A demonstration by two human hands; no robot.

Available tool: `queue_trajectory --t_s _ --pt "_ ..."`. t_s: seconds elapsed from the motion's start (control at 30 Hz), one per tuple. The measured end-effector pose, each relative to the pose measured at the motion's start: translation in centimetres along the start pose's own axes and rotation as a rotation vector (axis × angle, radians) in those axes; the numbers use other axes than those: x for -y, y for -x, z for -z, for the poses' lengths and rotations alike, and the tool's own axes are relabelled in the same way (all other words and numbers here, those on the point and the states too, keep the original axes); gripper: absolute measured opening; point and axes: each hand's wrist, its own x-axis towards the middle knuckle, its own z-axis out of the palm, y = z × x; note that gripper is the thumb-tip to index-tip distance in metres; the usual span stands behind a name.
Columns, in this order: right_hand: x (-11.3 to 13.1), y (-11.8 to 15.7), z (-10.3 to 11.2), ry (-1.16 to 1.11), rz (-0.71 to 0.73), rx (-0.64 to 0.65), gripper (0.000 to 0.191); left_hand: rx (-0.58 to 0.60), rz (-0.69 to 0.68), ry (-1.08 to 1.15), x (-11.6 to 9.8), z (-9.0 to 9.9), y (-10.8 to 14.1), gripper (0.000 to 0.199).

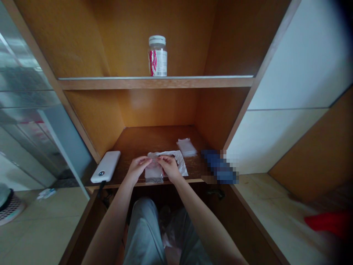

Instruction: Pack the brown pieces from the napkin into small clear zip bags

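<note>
wooden cabinet shelf (140, 141) carries a white power bank (105, 166) at left and a small stack of clear plastic sleeves (186, 147) toward the rear. left hand (137, 169) and right hand (169, 167) stand narrow, fingertips pinching the upper edge of a clear plastic bag (153, 173) beside a crumpled white sheet (180, 162). an even two-sided pinch best limits film tearing.

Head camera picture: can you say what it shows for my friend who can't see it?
The left hand and right hand hold a clear plastic bag over a white sheet on a wooden shelf. A white power bank lies to the left, and a labelled jar stands on the shelf above.
</note>
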Motion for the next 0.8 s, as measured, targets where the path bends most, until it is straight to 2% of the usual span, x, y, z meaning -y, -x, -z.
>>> queue_trajectory --t_s 0.27,0.5,0.7,0.8 --pt "0.14 -0.07 -0.10 0.089 0.030 0.086 0.026 0.057 -0.027 -0.080 0.05 0.27 0.12 0.019" --pt "-0.73 -0.46 0.01 0.120 0.052 0.050 0.023 0.125 -0.041 -0.127 -0.21 0.09 0.26 0.018" --pt "-0.12 -0.20 -0.17 0.120 0.025 0.043 0.026 0.054 -0.022 -0.111 -0.30 -0.16 0.24 0.018" --pt "-0.10 -0.16 -0.20 0.061 0.014 -0.009 0.026 -0.023 -0.001 -0.088 -0.17 -0.20 0.21 0.021"
